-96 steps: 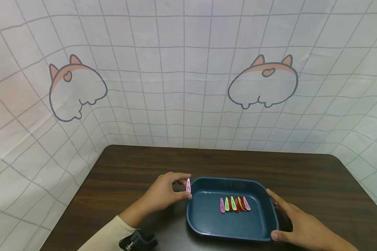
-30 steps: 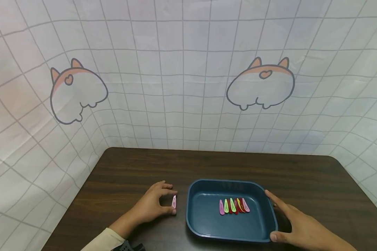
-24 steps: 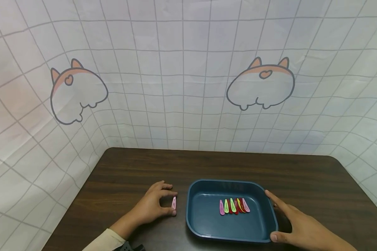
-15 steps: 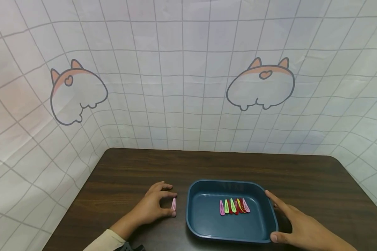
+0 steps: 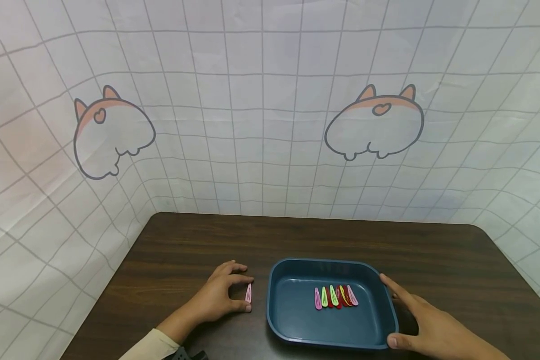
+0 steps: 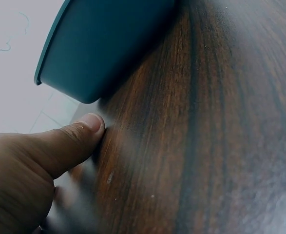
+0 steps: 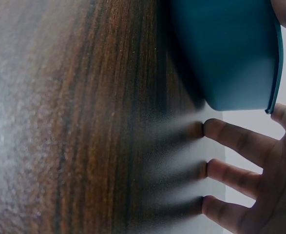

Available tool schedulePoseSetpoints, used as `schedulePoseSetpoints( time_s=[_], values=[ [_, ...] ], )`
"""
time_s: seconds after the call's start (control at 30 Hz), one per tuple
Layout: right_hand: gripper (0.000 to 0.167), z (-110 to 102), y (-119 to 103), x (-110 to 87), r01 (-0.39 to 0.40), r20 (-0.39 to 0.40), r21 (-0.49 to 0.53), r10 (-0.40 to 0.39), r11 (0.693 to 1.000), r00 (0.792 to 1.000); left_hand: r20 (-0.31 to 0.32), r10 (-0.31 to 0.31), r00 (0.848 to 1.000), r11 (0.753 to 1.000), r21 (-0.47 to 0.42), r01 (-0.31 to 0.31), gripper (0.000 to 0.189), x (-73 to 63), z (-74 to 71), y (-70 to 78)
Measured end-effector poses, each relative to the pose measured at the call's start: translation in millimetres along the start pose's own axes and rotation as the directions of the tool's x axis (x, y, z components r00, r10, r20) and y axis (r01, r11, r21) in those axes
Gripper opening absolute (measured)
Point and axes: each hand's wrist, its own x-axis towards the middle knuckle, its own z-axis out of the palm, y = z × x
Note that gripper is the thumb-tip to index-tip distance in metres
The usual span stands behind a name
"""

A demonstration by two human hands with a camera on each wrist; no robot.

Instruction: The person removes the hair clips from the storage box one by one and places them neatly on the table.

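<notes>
In the head view my left hand is low at the table, left of the tray. Its thumb and index finger pinch a pink hair clip by its ends. The left wrist view shows only my thumb, close to the wood; the clip is hidden there. My right hand rests at the tray's right side, index fingertip and thumb touching the rim. Its other fingers stand on the table in the right wrist view. Inside the blue tray lies a row of pink, yellow-green and red hair clips.
The dark wooden table has rounded far corners. A white grid-patterned cloth with cartoon animal drawings stands behind it and along both sides. A dark watch strap shows at the bottom edge, by my left sleeve.
My left hand has carried the pink hair clip from beside the tray's left rim leftward and down to the table. It barely moves in the last second. My right hand stays at the tray.
</notes>
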Motion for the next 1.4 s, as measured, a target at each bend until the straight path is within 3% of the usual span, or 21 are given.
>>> schedulePoseSetpoints(
  time_s=[0.23, 0.5, 1.03, 1.4],
  values=[
    [0.109, 0, -1, 0.6, -0.006, 0.005, -0.002, 0.006, 1.0, 1.0, 0.0, -0.006, 1.0, 1.0, -0.001, 0.006, 0.059, -0.6, 0.3, -0.4],
    [0.11, -1, -1, 3.3, -0.073, 0.042, -0.005, 0.073, 0.997, 0.996, 0.006, -0.01, 1.0, 1.0, 0.0, 0.01, 0.059, 1.1, -1.1, 0.1],
    [0.109, 2, 2, 3.1, -0.043, 0.027, 0.004, 0.043, 0.999, 0.999, -0.002, -0.004, 1.0, 1.0, 0.015, 0.004, 0.062, 2.9, 0.4, 1.4],
    [0.11, 1, 1, 3.3, -0.054, 0.034, 0.005, 0.054, 0.999, 0.998, -0.004, -0.003, 1.0, 1.0, 0.028, 0.003, 0.055, 7.7, -9.0, 16.3]
  ],
)
